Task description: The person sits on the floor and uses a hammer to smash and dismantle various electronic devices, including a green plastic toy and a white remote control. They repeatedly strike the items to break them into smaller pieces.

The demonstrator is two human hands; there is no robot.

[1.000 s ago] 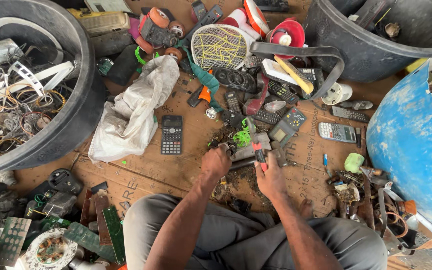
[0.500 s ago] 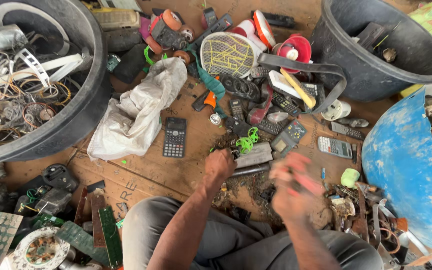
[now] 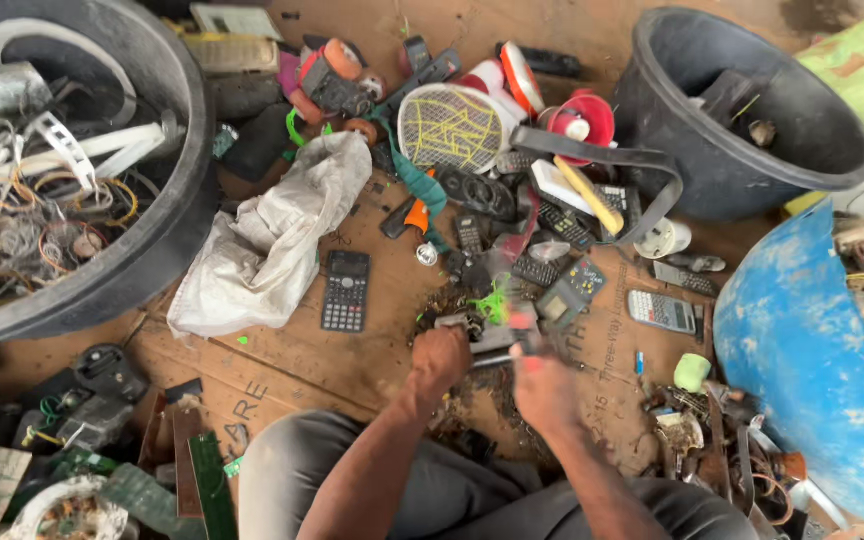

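Two hands meet at the lower middle of the frame over one small grey device [image 3: 492, 340], which lies on the cardboard sheet [image 3: 282, 360] just below a tuft of green wire [image 3: 495, 305]. The left hand [image 3: 442, 360] is closed down on the left end of the device, pinning it flat; the right hand [image 3: 544, 385] is blurred, curled around what looks like a red-handled tool [image 3: 522, 322], though I cannot tell exactly how the tool meets the casing. To do this prying or striking well, I judge the left hand should press firmly with fingers kept clear of the tool's tip, and the right should work at a seam with short, controlled moves, so that loose bits do not scatter into the dark debris around the device. A black calculator [image 3: 345, 290] lies well to the left of the hands, a grey calculator [image 3: 660, 311] to the right, and a crumpled white sack [image 3: 272, 240] at the upper left of the work spot.
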